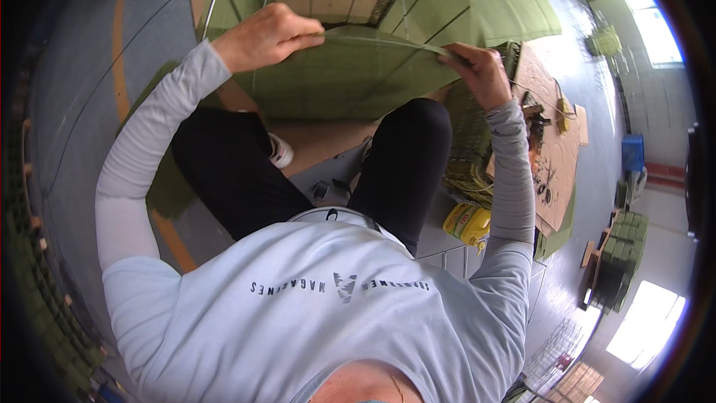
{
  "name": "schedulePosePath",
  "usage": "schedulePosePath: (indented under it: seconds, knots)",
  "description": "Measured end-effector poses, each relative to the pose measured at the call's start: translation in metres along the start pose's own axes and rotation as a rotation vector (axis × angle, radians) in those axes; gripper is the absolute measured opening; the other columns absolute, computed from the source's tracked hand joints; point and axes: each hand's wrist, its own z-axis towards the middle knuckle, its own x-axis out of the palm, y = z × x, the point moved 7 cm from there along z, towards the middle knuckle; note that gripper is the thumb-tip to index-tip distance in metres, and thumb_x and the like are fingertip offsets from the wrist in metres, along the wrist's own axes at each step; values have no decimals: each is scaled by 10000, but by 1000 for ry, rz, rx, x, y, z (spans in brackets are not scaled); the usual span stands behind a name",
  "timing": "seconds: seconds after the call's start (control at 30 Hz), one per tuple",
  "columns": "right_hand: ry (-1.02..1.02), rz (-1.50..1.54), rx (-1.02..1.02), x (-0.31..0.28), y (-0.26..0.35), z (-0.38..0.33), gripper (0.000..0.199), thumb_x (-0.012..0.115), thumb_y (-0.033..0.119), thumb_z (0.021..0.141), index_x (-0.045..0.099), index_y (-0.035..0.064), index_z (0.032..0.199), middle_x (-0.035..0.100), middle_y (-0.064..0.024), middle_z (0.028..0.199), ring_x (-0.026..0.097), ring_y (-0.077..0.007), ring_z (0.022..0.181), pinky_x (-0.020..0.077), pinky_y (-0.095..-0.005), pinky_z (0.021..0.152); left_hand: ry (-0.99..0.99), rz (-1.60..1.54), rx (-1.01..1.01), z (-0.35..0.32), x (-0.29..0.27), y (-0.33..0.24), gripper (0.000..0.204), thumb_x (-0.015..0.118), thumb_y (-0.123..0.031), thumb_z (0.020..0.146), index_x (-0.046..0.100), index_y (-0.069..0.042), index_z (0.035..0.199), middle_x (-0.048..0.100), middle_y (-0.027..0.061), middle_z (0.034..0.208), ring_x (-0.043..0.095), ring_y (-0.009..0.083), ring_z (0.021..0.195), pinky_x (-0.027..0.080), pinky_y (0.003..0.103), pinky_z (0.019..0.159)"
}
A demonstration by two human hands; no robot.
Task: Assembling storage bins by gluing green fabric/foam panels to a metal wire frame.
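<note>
Held wide apart and turned inward, the left hand [274, 33] and right hand [481, 75] pinch the near edge of a green fabric-covered wire frame [328, 86], the person's black-trousered knees [414, 134] just before it, a yellow plastic jug [468, 224], contents hidden from me, to its near right.

yellow jug [466, 224] on grey floor [86, 97], scissors [549, 185] on cardboard [568, 163]

The fabric [328, 86] is green, the trousers [406, 145] black.
</note>
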Motion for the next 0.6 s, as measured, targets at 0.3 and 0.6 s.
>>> schedulePosePath:
  seconds: [0.3,0.6]
  knots:
    - [-144,17,18,-23,3,-5,118,665,133,859,680,19,886,649,-126,805,644,-305,708,492,-347,642,-262,18,-32,-8,-20,-12,184,766,-112,761,659,2,858,595,94,731,603,241,631,463,330,569]
    - [-296,-249,-229,-42,26,-27,153,718,82,754,686,58,901,643,-60,805,630,-262,758,490,-359,761,-458,351,91,-15,-24,-54,170,771,-105,715,651,-47,820,561,34,742,590,197,646,479,331,548]
